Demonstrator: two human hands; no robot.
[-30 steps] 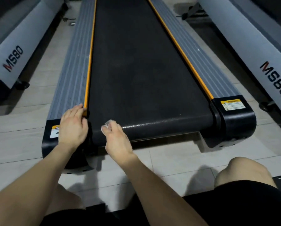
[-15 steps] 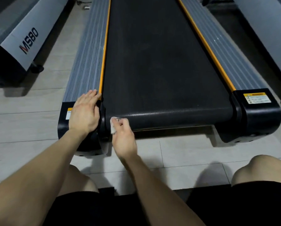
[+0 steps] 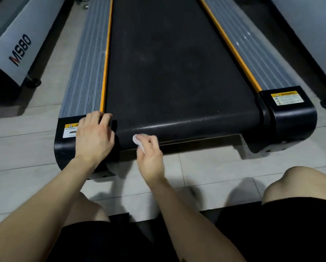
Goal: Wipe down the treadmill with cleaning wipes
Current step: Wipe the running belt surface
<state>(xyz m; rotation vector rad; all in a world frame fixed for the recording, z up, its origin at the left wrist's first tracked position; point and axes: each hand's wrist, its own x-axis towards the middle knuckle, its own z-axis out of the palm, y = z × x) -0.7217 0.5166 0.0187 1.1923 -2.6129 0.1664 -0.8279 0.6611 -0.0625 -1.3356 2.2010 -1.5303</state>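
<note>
A treadmill with a black belt point(image 3: 169, 76), grey side rails and orange strips stretches away from me. My left hand point(image 3: 95, 135) rests on the black rear left end cap point(image 3: 63, 148), its fingers bent over the cap's inner edge beside the belt. My right hand point(image 3: 150, 156) pinches a small white cleaning wipe point(image 3: 137, 141) and holds it against the curved rear edge of the belt, left of centre. Most of the wipe is hidden in my fingers.
The black rear right end cap point(image 3: 290, 114) carries a yellow warning label. Other treadmills marked MS80 stand on the left point(image 3: 16, 53) and on the right point(image 3: 313, 35). Pale tiled floor point(image 3: 205, 167) lies between them. My bare knees and black shorts fill the bottom.
My right hand with the wipe has slid a little to the right along the belt's rear edge. My left hand stays on the end cap. The view has shifted slightly.
</note>
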